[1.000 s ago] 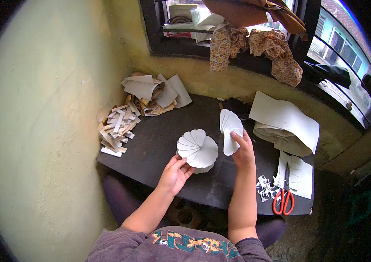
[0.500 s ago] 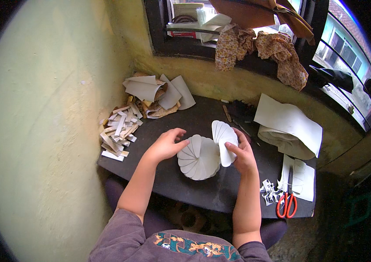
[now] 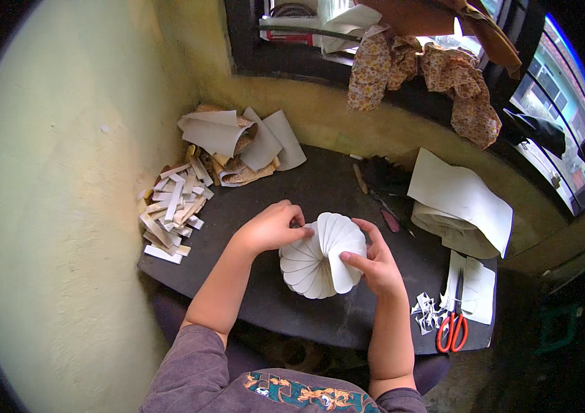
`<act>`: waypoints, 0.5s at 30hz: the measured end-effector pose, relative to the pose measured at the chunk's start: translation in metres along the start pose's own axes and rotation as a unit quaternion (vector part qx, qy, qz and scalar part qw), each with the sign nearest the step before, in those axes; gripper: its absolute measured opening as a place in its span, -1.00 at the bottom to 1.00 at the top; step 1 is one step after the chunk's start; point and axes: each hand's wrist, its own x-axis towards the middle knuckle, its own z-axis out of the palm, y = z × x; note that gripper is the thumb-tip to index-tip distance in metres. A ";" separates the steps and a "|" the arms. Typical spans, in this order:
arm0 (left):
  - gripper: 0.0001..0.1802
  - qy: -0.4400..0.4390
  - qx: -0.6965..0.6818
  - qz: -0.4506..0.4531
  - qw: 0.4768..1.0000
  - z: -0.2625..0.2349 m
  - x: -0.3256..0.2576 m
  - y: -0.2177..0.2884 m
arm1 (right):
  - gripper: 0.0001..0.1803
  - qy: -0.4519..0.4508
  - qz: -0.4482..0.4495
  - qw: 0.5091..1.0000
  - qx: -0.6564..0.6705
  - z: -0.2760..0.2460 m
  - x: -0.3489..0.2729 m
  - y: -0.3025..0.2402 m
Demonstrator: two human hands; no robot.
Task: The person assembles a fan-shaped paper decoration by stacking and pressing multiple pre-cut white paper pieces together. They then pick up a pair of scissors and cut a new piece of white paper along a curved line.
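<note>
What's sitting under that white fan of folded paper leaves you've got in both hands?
The white fan of rounded paper leaves rests on the dark tabletop, held by the left hand and right hand. Only dark table shows around it; the patch directly beneath is covered by the leaves.

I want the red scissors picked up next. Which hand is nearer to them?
Right. The right hand holds the white paper fan just left of the red scissors; the left hand is on the fan's far side.
</note>
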 end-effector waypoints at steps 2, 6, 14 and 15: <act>-0.63 -0.005 -0.036 -0.003 0.999 0.000 0.000 0.001 | -0.23 0.014 -0.009 1.000 -0.015 0.001 0.000 0.001; -0.63 0.001 -0.097 -0.001 0.995 -0.003 -0.006 0.009 | -0.24 0.044 -0.022 0.998 -0.043 0.003 0.001 0.000; -0.64 -0.045 -0.232 -0.072 0.969 -0.002 -0.012 0.006 | -0.25 0.053 -0.006 0.996 -0.067 0.004 0.003 0.004; -0.65 -0.045 -0.252 -0.075 0.964 0.003 -0.011 0.002 | -0.25 0.054 -0.008 0.996 -0.074 0.004 0.004 0.006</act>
